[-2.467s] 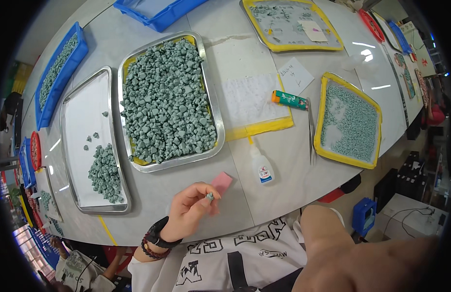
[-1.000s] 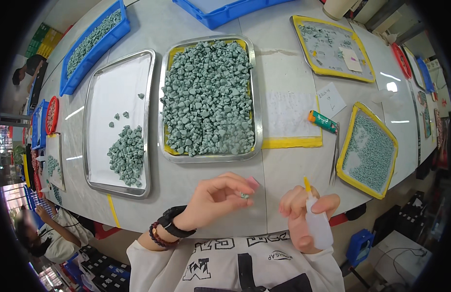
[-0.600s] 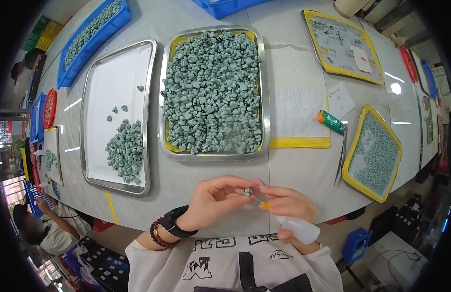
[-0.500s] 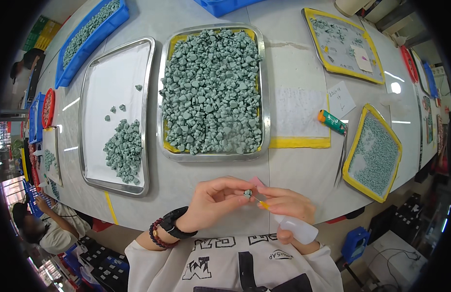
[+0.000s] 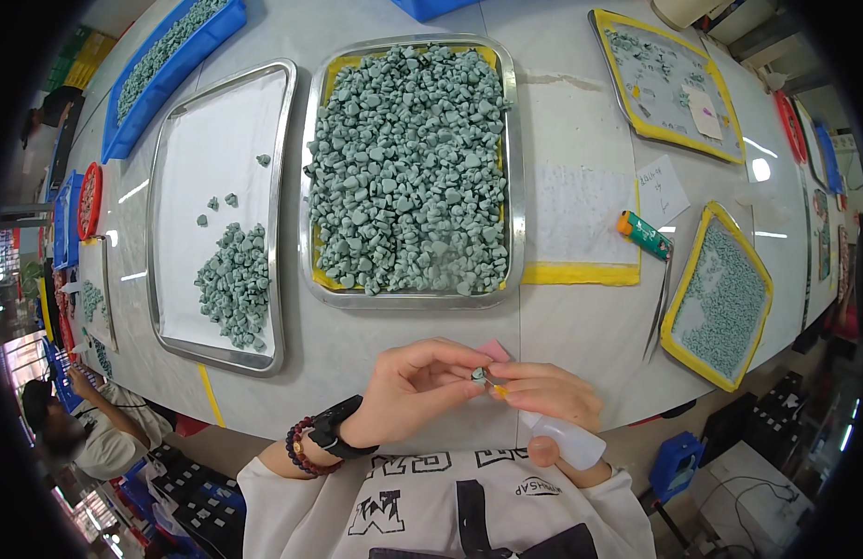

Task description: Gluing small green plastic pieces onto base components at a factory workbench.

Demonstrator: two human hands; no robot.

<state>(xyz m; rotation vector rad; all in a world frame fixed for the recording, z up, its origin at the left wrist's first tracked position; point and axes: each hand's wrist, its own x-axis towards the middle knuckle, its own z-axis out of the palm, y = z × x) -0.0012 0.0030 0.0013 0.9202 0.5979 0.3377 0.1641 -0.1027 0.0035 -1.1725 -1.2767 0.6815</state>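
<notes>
My left hand [image 5: 415, 384] pinches a small grey-green piece [image 5: 479, 374] between thumb and fingertips. Close against it, my right hand [image 5: 550, 393] is closed around a translucent white squeeze bottle [image 5: 573, 442]. From the right fingers a thin needle-like tool with a yellow part [image 5: 499, 391] points at the piece; whether its tip touches I cannot tell. A pink slip [image 5: 494, 351] shows on the table just beyond the fingertips. Ahead of my hands stands a metal tray [image 5: 413, 302] heaped with similar pieces. To its left, a white-lined metal tray [image 5: 208, 130] bears a smaller pile.
An orange-topped green lighter [image 5: 644, 235] and tweezers [image 5: 657, 312] lie to the right, near a written sheet [image 5: 581, 214]. Two yellow-edged trays, one near [image 5: 675, 337] and one far [image 5: 604, 56], stand beyond. A blue bin [image 5: 124, 147] is at far left; another person [image 5: 96, 424] sits lower left.
Both hands stay together with the same holds. The piece in the left fingers is turned slightly, and more of the pink slip shows. The whole view has shifted a little.
</notes>
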